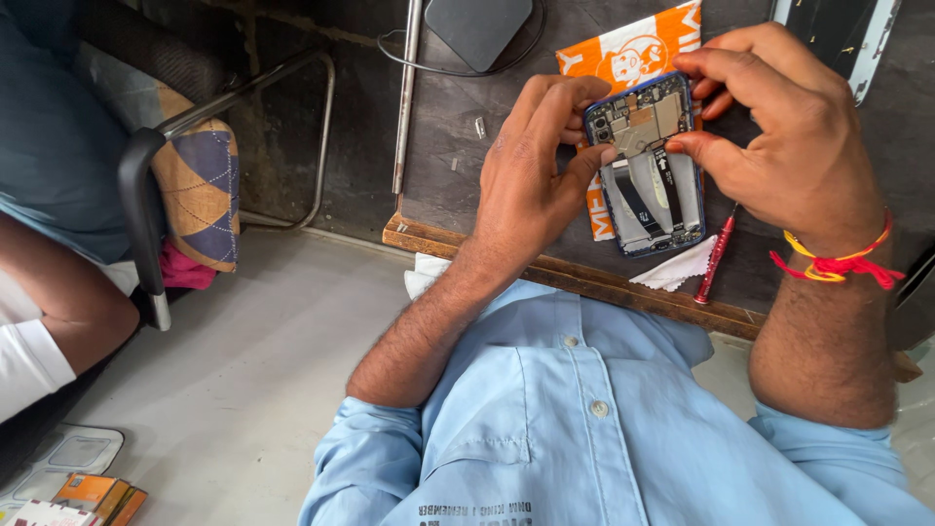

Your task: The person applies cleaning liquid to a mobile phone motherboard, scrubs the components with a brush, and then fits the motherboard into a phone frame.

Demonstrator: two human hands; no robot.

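An opened phone (651, 185) with a blue frame lies back-side up on the dark workbench (458, 166), its circuit board and ribbon cables exposed. My left hand (531, 170) grips its left edge, thumb pressing near the camera module. My right hand (779, 127) holds the top right corner, fingertips pinching at the board; a red and yellow thread is tied round that wrist. The phone rests on an orange printed packet (633, 49).
A red-handled screwdriver (714, 261) and a white wipe (672, 271) lie beside the phone near the wooden bench edge (584, 281). A grey pad with cable (477, 29) sits at the back. Another person sits on a chair (146, 214) at left. Small boxes (88, 497) lie on the floor.
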